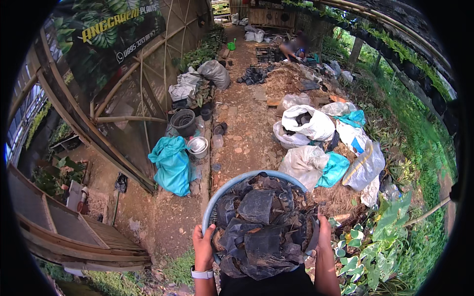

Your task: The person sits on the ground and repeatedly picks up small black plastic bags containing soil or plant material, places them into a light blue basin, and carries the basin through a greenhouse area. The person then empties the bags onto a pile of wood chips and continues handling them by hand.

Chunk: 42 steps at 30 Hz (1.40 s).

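A round blue plastic basket (231, 185) is held in front of my body, with both hands on its sides. It is heaped with black plastic grow bags (259, 236), crumpled and dirty, with dry leaf scraps among them. My left hand (203, 240) grips the left rim, thumb on top, a pale band on the wrist. On the right side my right hand (323, 235) holds the basket, its fingers largely hidden behind the bags. The heap covers most of the inside and the near rim.
White sacks (311, 124) and a clear plastic bag (364, 166) lie right of the dirt path (240, 148). Left stand a turquoise sack (171, 166) and black pot (183, 122). Bamboo poles (122, 79) frame a printed banner. A person (294, 50) crouches beyond a brown heap (285, 79).
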Motion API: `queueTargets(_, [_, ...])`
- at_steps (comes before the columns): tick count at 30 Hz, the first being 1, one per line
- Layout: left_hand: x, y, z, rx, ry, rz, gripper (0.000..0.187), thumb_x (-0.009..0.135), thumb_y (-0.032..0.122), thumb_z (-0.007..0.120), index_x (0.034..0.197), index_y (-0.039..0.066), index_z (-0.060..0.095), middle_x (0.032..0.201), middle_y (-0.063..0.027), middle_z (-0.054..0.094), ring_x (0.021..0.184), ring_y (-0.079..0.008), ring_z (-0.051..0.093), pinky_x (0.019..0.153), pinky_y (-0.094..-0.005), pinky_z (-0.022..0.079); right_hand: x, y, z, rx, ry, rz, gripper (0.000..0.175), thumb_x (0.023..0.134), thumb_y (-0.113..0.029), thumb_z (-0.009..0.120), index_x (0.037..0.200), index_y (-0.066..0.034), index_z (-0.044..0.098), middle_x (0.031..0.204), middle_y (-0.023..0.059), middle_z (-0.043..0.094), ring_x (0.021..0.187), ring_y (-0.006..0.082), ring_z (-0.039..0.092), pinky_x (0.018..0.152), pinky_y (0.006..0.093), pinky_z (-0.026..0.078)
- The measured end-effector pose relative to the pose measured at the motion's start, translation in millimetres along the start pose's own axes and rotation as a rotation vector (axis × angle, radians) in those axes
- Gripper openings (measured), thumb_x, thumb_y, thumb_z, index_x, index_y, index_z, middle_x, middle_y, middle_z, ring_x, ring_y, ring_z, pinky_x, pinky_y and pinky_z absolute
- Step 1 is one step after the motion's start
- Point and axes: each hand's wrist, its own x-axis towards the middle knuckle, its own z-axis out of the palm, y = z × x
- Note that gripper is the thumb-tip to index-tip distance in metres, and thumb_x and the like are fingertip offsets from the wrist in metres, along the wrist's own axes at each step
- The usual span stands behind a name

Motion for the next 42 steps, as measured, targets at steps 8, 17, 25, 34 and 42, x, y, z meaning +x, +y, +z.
queueTargets(8, [189, 14, 78, -0.029, 0.014, -0.051, 0.018, 0.097, 0.011, 0.071, 0.091, 0.01, 0.054, 0.082, 0.0048, 0.054, 0.074, -0.0055, 0.047, 0.068, -0.0254, 0.04, 192, 7, 116, -0.044, 0.035, 0.009, 0.021, 0.104, -0.023, 0.059, 0.097, -0.0063, 0.068, 0.083, 0.0026, 0.067, 0.067, 0.0123, 0.062, 0.061, 0.0291, 0.051])
queueTargets(17, [395, 66, 180, -0.053, 0.095, 0.044, 0.012, 0.102, 0.011, 0.062, 0.093, 0.01, 0.055, 0.083, 0.0032, 0.059, 0.073, -0.0065, 0.054, 0.066, -0.0255, 0.045, 403, -52, 266, -0.121, -0.082, 0.034, 0.021, 0.103, -0.023, 0.061, 0.092, -0.007, 0.069, 0.083, 0.0, 0.065, 0.067, 0.0095, 0.06, 0.06, 0.0261, 0.049])
queueTargets(25, [592, 77, 281, -0.063, -0.038, 0.009, 0.018, 0.1, 0.011, 0.069, 0.089, 0.011, 0.054, 0.082, 0.0051, 0.055, 0.073, -0.0054, 0.047, 0.066, -0.0244, 0.039, 586, -70, 348, -0.03, -0.034, 0.007, 0.021, 0.103, -0.024, 0.061, 0.097, -0.0059, 0.071, 0.086, 0.0013, 0.07, 0.067, 0.0103, 0.063, 0.062, 0.0273, 0.052])
queueTargets(34, [838, 128, 447, -0.009, -0.222, -0.028, 0.014, 0.101, 0.011, 0.067, 0.092, 0.011, 0.056, 0.082, 0.0021, 0.062, 0.071, -0.0064, 0.057, 0.064, -0.0233, 0.046, 769, -116, 446, 0.002, 0.179, -0.128, 0.025, 0.103, -0.027, 0.059, 0.108, -0.0047, 0.07, 0.094, 0.0038, 0.071, 0.078, 0.0131, 0.067, 0.071, 0.028, 0.054])
queueTargets(42, [1001, 176, 576, 0.009, -0.348, -0.17, 0.012, 0.099, 0.01, 0.07, 0.097, 0.007, 0.058, 0.09, 0.0021, 0.06, 0.084, -0.008, 0.053, 0.079, -0.0255, 0.044, 899, -137, 507, 0.144, 0.232, -0.224, 0.026, 0.103, -0.026, 0.058, 0.11, -0.0034, 0.069, 0.097, 0.0076, 0.073, 0.081, 0.0179, 0.071, 0.075, 0.0331, 0.059])
